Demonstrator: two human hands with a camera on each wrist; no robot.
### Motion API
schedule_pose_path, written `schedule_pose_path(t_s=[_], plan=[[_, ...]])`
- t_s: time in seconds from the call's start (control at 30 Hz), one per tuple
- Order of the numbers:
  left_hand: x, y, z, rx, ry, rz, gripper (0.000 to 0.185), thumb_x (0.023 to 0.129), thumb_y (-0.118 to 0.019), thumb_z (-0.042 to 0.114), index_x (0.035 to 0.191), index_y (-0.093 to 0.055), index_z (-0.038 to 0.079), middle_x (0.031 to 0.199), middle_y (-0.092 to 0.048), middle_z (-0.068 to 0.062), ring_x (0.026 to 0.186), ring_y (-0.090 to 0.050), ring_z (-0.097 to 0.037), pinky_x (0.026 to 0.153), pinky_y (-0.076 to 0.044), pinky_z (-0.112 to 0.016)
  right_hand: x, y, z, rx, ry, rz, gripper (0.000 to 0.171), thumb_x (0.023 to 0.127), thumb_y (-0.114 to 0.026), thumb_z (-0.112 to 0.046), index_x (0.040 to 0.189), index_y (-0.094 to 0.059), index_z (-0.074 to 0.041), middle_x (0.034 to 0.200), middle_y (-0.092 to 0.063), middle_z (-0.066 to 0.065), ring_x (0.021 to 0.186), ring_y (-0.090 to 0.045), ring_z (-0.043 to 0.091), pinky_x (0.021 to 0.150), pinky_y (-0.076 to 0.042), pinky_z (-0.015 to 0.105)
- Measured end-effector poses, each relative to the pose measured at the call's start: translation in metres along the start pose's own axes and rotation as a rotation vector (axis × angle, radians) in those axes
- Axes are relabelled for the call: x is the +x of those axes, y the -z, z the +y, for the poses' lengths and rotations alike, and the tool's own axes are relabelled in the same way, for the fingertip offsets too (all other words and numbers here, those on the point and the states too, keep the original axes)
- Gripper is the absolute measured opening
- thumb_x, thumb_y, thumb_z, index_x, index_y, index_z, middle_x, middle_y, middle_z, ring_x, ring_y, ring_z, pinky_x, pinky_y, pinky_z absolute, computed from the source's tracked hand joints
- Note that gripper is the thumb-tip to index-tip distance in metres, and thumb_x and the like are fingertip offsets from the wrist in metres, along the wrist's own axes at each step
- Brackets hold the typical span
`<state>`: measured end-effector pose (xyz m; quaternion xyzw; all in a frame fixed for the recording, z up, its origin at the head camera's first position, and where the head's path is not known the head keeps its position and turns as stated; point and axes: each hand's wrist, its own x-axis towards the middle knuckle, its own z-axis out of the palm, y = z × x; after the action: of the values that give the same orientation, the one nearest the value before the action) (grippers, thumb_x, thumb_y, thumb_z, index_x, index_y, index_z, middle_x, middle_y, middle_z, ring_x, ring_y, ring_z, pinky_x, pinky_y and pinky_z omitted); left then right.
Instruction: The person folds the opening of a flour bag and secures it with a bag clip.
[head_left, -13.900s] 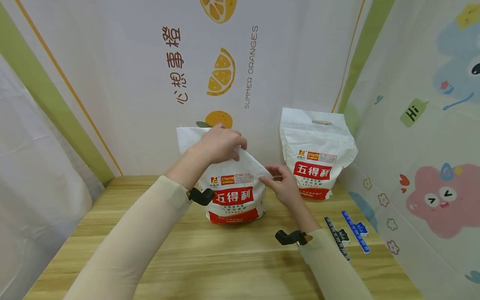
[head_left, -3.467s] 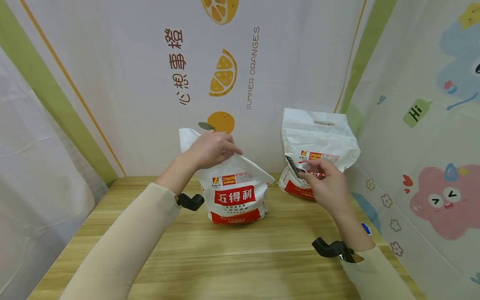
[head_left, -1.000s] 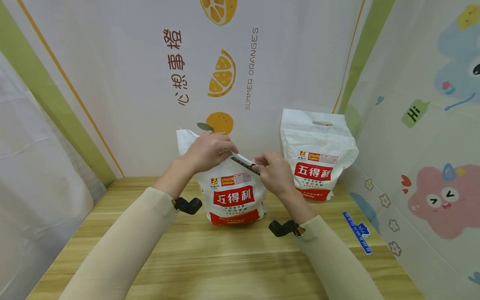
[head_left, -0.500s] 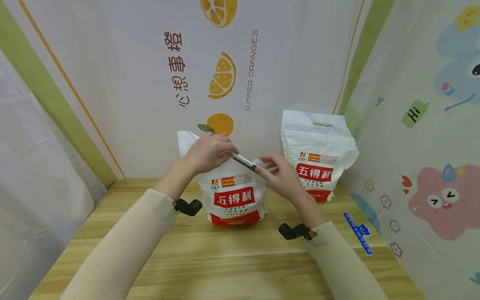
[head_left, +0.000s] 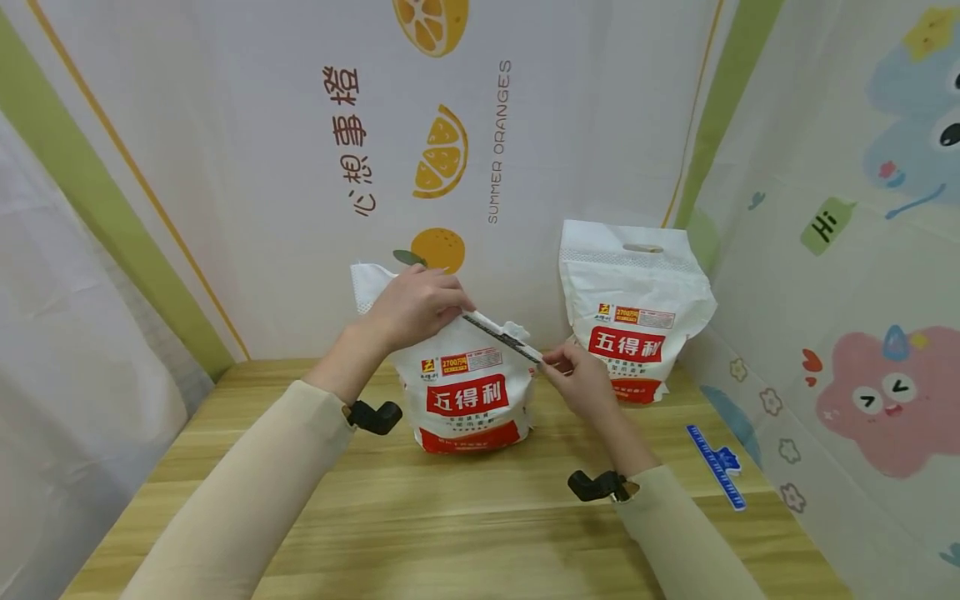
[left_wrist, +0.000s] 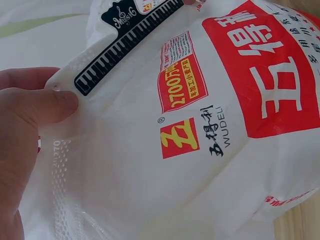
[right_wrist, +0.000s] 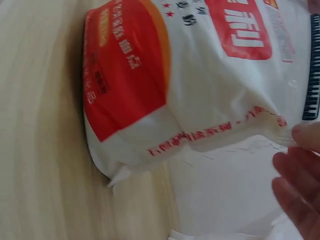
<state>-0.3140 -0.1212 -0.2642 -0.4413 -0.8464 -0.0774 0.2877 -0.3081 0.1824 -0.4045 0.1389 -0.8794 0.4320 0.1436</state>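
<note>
Two hands on flour bag (head_left: 468,387): left hand (head_left: 416,304) pinches folded top flat; right hand (head_left: 581,379) pinches black clip (head_left: 501,336) end, seating it.

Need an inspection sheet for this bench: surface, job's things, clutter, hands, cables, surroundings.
Surface: wooden table, bare wood in front.
Job's things: near flour bag upright, folded top under black sealing clip with piano-key print.
Clutter: second flour bag upright at right; blue clip flat near the right edge.
Hands: left hand grips the bag's folded top; right hand pinches the clip's right end.
Cables: nothing seen.
Surroundings: printed cloth walls, orange pattern behind, cartoon pattern at right.
</note>
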Motion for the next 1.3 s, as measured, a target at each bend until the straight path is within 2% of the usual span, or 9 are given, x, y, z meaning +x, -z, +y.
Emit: schedule_pose_path(t_s=[0.13,0.23,0.47,0.6,0.87,0.93,1.03,1.2,1.3], plan=[[-0.002,-0.004,-0.001,-0.004,-0.015,0.038,0.007,0.095,-0.084,0.007,0.101,-0.086,0.012,0.099,-0.082,-0.003,0.092,-0.071,-0.026,0.078,-0.047,-0.04,-0.003,-0.006,0.002,-0.026,0.075,0.063,0.005,0.099,-0.081,-0.008,0.099,-0.077,-0.005,0.096,-0.078,0.011,0.084,-0.073,0.024,0.071,-0.058,0.025],[-0.003,-0.006,-0.002,-0.002,-0.034,0.066,0.006,0.093,-0.087,0.007,0.099,-0.087,0.011,0.099,-0.081,-0.004,0.093,-0.071,-0.027,0.077,-0.047,-0.04,-0.006,-0.009,0.003,-0.047,0.112,0.094,0.005,0.098,-0.081,-0.007,0.097,-0.077,-0.004,0.093,-0.079,0.01,0.083,-0.073,0.024,0.07,-0.06,0.025],[-0.007,-0.009,-0.004,0.003,-0.074,0.112,0.014,0.092,-0.087,0.005,0.104,-0.088,0.013,0.1,-0.082,-0.003,0.097,-0.074,-0.026,0.085,-0.051,-0.044,-0.011,-0.014,0.008,0.037,0.069,0.12,0.01,0.1,-0.08,-0.008,0.106,-0.075,-0.004,0.098,-0.08,0.012,0.084,-0.074,0.024,0.07,-0.06,0.02],[-0.01,-0.01,-0.005,-0.009,-0.092,0.132,0.016,0.088,-0.091,0.004,0.102,-0.089,0.013,0.099,-0.081,-0.004,0.098,-0.074,-0.027,0.088,-0.052,-0.047,-0.012,-0.017,0.01,0.095,0.055,0.134,0.008,0.099,-0.081,-0.006,0.105,-0.075,-0.004,0.099,-0.08,0.013,0.084,-0.073,0.025,0.07,-0.057,0.017],[-0.01,-0.014,-0.007,-0.038,-0.099,0.185,0.014,0.086,-0.091,0.001,0.094,-0.09,0.012,0.097,-0.079,-0.006,0.092,-0.072,-0.03,0.078,-0.05,-0.042,-0.012,-0.02,0.012,0.142,0.07,0.146,0.004,0.099,-0.079,-0.004,0.1,-0.075,-0.003,0.098,-0.08,0.014,0.083,-0.071,0.023,0.068,-0.056,0.017],[-0.008,-0.013,-0.006,-0.016,-0.103,0.175,0.013,0.088,-0.089,0.001,0.094,-0.089,0.012,0.096,-0.079,-0.006,0.091,-0.071,-0.029,0.076,-0.05,-0.042,-0.012,-0.021,0.013,0.139,0.071,0.154,0.004,0.099,-0.079,-0.004,0.099,-0.075,-0.004,0.097,-0.08,0.013,0.082,-0.07,0.021,0.068,-0.056,0.017],[-0.005,-0.008,-0.003,0.026,-0.083,0.114,0.011,0.093,-0.085,0.004,0.1,-0.087,0.013,0.099,-0.079,-0.005,0.092,-0.072,-0.028,0.079,-0.052,-0.043,-0.011,-0.022,0.014,0.147,0.055,0.151,0.005,0.1,-0.078,-0.005,0.102,-0.074,-0.004,0.098,-0.081,0.013,0.082,-0.071,0.022,0.068,-0.056,0.018],[0.001,0.008,-0.002,0.029,0.038,-0.026,0.015,0.098,-0.079,0.012,0.111,-0.086,0.014,0.107,-0.08,-0.005,0.101,-0.073,-0.028,0.097,-0.053,-0.052,-0.011,-0.021,0.014,0.237,0.007,0.128,0.013,0.103,-0.076,-0.011,0.112,-0.072,-0.003,0.104,-0.082,0.016,0.085,-0.075,0.03,0.068,-0.06,0.02],[0.003,0.015,-0.001,0.019,0.085,-0.072,0.016,0.1,-0.076,0.012,0.112,-0.086,0.014,0.107,-0.08,-0.006,0.101,-0.073,-0.028,0.098,-0.053,-0.053,-0.012,-0.02,0.013,0.272,-0.013,0.123,0.014,0.104,-0.075,-0.013,0.114,-0.072,-0.004,0.105,-0.081,0.017,0.089,-0.075,0.037,0.068,-0.06,0.021]])
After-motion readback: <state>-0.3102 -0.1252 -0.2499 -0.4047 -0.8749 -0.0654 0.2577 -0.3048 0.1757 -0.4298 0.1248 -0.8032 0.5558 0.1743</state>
